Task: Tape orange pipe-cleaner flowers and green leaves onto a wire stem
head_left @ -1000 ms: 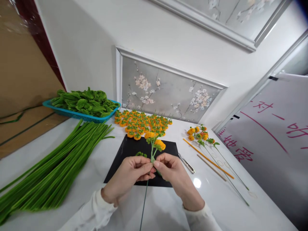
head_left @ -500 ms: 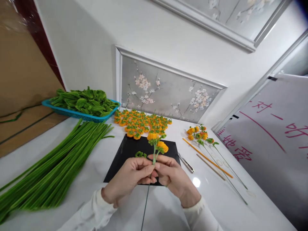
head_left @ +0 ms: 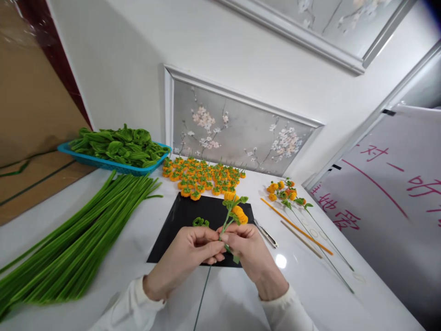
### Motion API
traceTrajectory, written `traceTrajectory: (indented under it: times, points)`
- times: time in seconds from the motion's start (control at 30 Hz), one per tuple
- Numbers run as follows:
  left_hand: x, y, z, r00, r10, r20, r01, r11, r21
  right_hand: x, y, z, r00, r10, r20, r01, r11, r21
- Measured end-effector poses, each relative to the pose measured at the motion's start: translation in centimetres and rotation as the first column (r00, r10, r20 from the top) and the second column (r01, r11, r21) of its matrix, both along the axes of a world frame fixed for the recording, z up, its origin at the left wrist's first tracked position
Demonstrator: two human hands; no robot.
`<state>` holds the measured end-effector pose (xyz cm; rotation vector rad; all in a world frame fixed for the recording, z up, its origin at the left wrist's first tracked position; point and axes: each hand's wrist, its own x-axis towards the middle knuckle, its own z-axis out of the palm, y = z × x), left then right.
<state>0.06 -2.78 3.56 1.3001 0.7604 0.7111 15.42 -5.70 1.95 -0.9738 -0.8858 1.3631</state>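
Between my hands is an artificial flower stem with two fuzzy orange flower heads and small green leaves at its top, leaning to the right. My left hand pinches the stem below the heads, and its long thin wire runs down toward me. My right hand is closed on the same stem just above, fingertips touching the left ones. A small green strip hangs under the right fingers. Beneath the hands lies a black mat with a few green fuzzy loops on it.
On the left lie many green pipe cleaners and a blue basket of green leaves. Behind the mat stand rows of orange flower heads. To the right are a craft knife, an orange pipe cleaner and finished flower stems.
The flower heads have tipped to the right and slightly down as the stem turned in my fingers. A green strip now shows below my right fingers.
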Motion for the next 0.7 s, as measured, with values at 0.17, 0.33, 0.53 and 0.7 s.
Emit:
traceTrajectory:
  times: [0.17,0.33,0.53,0.7]
  points:
    - [0.1,-0.1,-0.2,0.992,0.009,-0.127,0.012,0.987,0.162,-0.4,0.0,0.1,0.998,-0.028,0.061,0.026,0.999,0.029]
    - [0.5,-0.7,-0.7,0.976,0.135,-0.170,-0.069,0.936,0.345,-0.9,0.2,0.2,0.998,-0.052,0.021,0.052,0.999,-0.001]
    - [0.3,-0.6,-0.4,0.996,0.083,-0.042,-0.071,0.970,0.234,-1.0,0.2,0.0,0.999,0.010,-0.037,-0.011,1.000,-0.018]
    - [0.2,-0.6,0.1,0.996,0.075,0.040,-0.080,0.987,0.137,-0.6,0.1,0.1,0.991,0.116,-0.064,-0.118,0.993,-0.015]
